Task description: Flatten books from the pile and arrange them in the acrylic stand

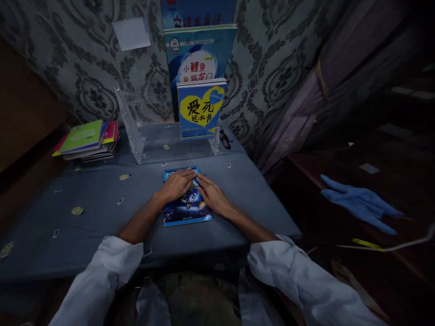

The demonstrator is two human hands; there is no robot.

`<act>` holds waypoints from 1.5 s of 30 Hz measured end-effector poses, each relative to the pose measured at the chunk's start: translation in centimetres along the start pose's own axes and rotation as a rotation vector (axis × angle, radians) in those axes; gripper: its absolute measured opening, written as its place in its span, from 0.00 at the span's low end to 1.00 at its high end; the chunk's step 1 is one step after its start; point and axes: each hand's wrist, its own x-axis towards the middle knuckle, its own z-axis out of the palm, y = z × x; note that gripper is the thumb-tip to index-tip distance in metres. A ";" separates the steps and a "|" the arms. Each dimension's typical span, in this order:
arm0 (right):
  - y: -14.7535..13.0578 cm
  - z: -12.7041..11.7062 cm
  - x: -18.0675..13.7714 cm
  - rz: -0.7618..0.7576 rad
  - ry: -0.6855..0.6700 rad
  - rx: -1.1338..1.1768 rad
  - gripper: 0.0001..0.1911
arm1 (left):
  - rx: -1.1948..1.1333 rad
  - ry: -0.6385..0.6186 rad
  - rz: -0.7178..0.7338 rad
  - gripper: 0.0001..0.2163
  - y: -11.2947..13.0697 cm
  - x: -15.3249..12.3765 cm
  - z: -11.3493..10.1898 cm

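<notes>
A thin dark-blue book point(186, 212) lies flat on the grey-blue tablecloth point(102, 203) in front of me. My left hand point(177, 184) rests palm down on its upper left part, fingers stretched out. My right hand point(212, 194) lies flat on its upper right part, fingers also extended, the two hands' fingertips almost meeting. Neither hand grips anything. Behind the book stands a clear acrylic book stand point(136, 131) holding an upright blue book with a yellow heart point(200, 111), with taller blue books point(199, 52) behind it.
A stack of colourful thin books point(89, 140) lies at the table's back left. Black glasses point(224, 139) lie right of the stand. Patterned wallpaper backs the table. To the right are a curtain, a dark wooden surface and a blue cloth point(360, 203).
</notes>
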 end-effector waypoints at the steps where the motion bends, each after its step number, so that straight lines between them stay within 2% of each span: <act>1: -0.1 0.0 -0.1 0.004 -0.003 0.004 0.25 | 0.000 -0.001 0.001 0.17 0.1 0.0 0.0; 11: -0.6 -0.3 -1.2 0.015 -0.015 0.061 0.24 | 0.043 -0.043 0.045 0.17 0.9 -0.3 -0.5; 24: -2.3 -1.4 -3.2 0.036 -0.022 0.103 0.24 | 0.093 -0.123 0.068 0.16 3.0 -1.0 -1.7; 38: -4.7 -2.7 -6.9 0.036 -0.070 0.089 0.25 | 0.049 -0.027 0.164 0.18 5.9 -4.2 -1.8; 45: -4.5 -2.6 -9.2 0.006 -0.085 0.113 0.27 | 0.020 -0.059 0.158 0.20 7.7 -6.6 -2.2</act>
